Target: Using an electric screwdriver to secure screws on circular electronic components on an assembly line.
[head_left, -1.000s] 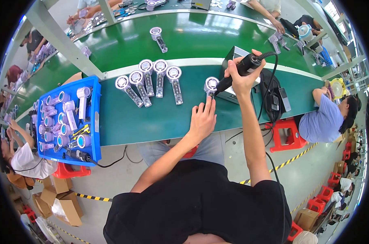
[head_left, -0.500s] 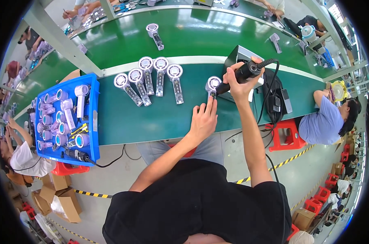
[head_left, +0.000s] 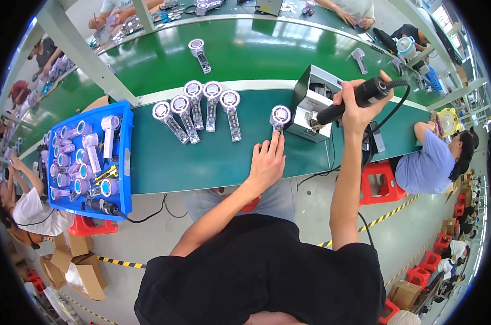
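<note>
1. Since the earlier frames, the right hand [head_left: 359,111] has carried the black power screwdriver [head_left: 332,113] away from the small fan [head_left: 280,115] and over to the box [head_left: 305,96] on its right.
2. The right hand is closed around the screwdriver's body; the tip points down and left at the box's metal front, too small to tell whether it touches.
3. The left hand [head_left: 268,162] has stayed by the fan, fingers stretched forward and not wrapped around it, fingertips on the lower end of its handle.
4. That fan lies flat on the green table [head_left: 191,168], round head away from the person, just left of the box.
5. Five similar fans [head_left: 233,122] lie grouped further left, see-through handles toward the person.
6. At the table's left end, a blue tray [head_left: 127,162] holds many purple fans and a black tool [head_left: 102,206] with a cord.
7. Beyond the table, another fan [head_left: 199,56] lies on the shiny green belt [head_left: 256,51].
</note>
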`<control>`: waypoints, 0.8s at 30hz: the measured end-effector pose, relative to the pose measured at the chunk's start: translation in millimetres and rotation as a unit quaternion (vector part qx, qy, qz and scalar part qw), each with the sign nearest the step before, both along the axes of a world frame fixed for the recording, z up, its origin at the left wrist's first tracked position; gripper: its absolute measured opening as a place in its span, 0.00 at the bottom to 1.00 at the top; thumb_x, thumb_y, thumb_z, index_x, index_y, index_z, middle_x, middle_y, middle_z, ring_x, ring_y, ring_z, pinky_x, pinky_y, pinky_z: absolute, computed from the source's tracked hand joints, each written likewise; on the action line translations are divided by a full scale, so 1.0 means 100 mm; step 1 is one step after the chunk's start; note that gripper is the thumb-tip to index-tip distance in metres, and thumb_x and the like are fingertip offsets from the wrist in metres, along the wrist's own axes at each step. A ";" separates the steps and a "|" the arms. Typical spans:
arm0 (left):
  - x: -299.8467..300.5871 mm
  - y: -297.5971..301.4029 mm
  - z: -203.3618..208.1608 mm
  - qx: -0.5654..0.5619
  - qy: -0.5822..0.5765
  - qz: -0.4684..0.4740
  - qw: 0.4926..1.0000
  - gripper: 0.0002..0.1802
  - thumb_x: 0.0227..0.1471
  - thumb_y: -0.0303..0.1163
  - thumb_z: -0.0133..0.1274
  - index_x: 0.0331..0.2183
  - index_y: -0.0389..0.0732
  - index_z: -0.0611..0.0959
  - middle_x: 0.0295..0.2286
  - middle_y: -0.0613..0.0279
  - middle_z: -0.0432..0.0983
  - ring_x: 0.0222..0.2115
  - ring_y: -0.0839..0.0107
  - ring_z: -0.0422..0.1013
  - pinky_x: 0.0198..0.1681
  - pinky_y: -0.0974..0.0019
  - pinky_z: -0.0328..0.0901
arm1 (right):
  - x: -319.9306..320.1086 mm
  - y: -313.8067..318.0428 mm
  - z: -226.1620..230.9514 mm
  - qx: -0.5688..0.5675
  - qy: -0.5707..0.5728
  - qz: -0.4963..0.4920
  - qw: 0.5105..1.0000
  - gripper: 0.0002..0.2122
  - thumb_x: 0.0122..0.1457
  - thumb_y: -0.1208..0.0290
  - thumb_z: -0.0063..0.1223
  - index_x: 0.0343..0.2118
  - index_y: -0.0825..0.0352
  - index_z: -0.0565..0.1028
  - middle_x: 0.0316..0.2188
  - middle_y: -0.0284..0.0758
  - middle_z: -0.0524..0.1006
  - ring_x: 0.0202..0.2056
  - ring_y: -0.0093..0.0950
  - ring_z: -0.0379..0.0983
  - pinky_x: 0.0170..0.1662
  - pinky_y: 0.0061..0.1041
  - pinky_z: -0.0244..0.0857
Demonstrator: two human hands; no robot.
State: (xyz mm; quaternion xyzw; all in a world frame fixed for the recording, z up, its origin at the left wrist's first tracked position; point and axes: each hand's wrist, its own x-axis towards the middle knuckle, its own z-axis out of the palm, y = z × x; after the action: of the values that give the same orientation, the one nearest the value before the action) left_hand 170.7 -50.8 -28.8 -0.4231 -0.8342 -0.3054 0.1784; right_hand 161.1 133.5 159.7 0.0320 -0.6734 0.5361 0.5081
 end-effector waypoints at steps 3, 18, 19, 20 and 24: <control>0.00 0.01 -0.01 0.006 -0.008 -0.001 1.000 0.35 0.46 0.30 0.59 0.56 0.29 0.71 0.57 0.44 0.65 0.42 0.59 0.68 0.46 0.55 0.62 | -0.02 0.13 -0.04 0.018 -0.025 -0.002 1.000 0.34 0.54 0.87 0.58 0.60 0.60 0.53 0.22 0.36 0.73 0.17 0.23 0.69 0.22 0.23 0.67; 0.01 0.00 0.00 0.002 -0.003 -0.006 1.000 0.35 0.47 0.31 0.59 0.56 0.28 0.70 0.57 0.42 0.65 0.42 0.58 0.68 0.46 0.55 0.62 | -0.08 0.23 -0.19 -0.088 -0.062 0.055 0.993 0.34 0.55 0.85 0.60 0.60 0.59 0.54 0.21 0.35 0.73 0.15 0.24 0.69 0.21 0.24 0.66; 0.01 0.00 -0.01 0.001 -0.004 -0.008 1.000 0.36 0.46 0.31 0.59 0.56 0.28 0.70 0.57 0.42 0.65 0.42 0.58 0.68 0.46 0.56 0.62 | -0.07 0.20 -0.20 -0.092 -0.051 0.064 0.992 0.34 0.55 0.85 0.60 0.60 0.59 0.54 0.22 0.36 0.73 0.15 0.24 0.70 0.20 0.25 0.66; 0.00 0.00 -0.01 -0.001 -0.004 -0.007 1.000 0.36 0.46 0.31 0.59 0.56 0.28 0.70 0.57 0.42 0.65 0.42 0.58 0.68 0.46 0.56 0.62 | -0.08 0.16 -0.21 -0.097 -0.039 0.075 0.992 0.34 0.55 0.85 0.60 0.60 0.59 0.54 0.22 0.36 0.72 0.15 0.25 0.70 0.20 0.25 0.67; 0.02 0.01 -0.01 -0.010 -0.001 0.001 1.000 0.36 0.46 0.31 0.59 0.56 0.28 0.70 0.57 0.42 0.64 0.42 0.58 0.68 0.46 0.56 0.62 | -0.16 -0.19 -0.29 -0.092 0.015 0.112 0.989 0.35 0.54 0.88 0.58 0.59 0.59 0.52 0.23 0.37 0.73 0.16 0.26 0.71 0.21 0.26 0.68</control>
State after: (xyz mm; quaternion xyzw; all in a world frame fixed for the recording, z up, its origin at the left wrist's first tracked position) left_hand 172.3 -50.3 -29.7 -0.4237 -0.8380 -0.2972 0.1731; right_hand 145.4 114.9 131.0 0.0690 -0.6056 0.6486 0.4557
